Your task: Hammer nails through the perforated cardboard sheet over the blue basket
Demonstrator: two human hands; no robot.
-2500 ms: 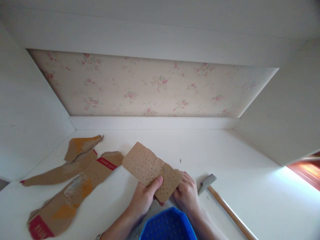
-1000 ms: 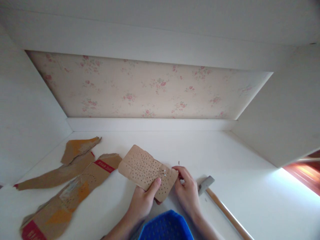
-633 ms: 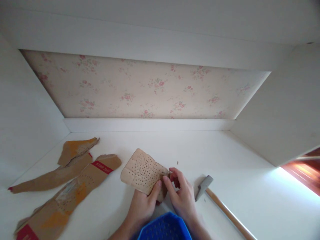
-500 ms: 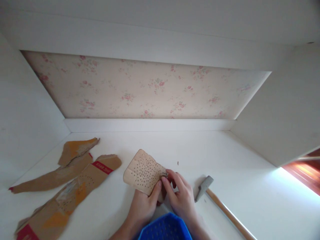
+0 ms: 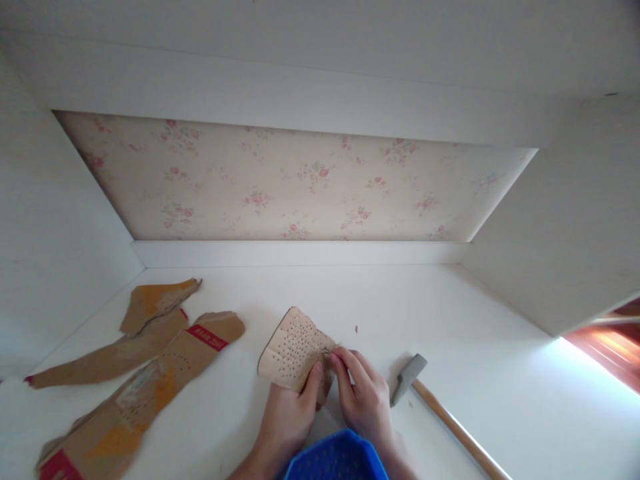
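Note:
My left hand (image 5: 286, 413) grips the near end of a small brown cardboard piece (image 5: 294, 347) full of punched holes, thumb on its top face, and tilts it up off the white surface. My right hand (image 5: 364, 399) is against the piece's right edge, its fingertips pinching something small there that I cannot make out. Just right of that hand, a hammer (image 5: 440, 412) with a grey head and a wooden handle lies on the surface.
Torn cardboard strips (image 5: 135, 373) with red and orange print lie at the left. A blue perforated plastic container (image 5: 337, 460) sits at the near edge between my wrists. White side walls and a floral back panel (image 5: 300, 180) enclose the white shelf (image 5: 490, 373).
My left hand has tilted the holed cardboard up and turned it, so it looks narrower. My right hand came from beside it onto its right edge. The hammer stayed put.

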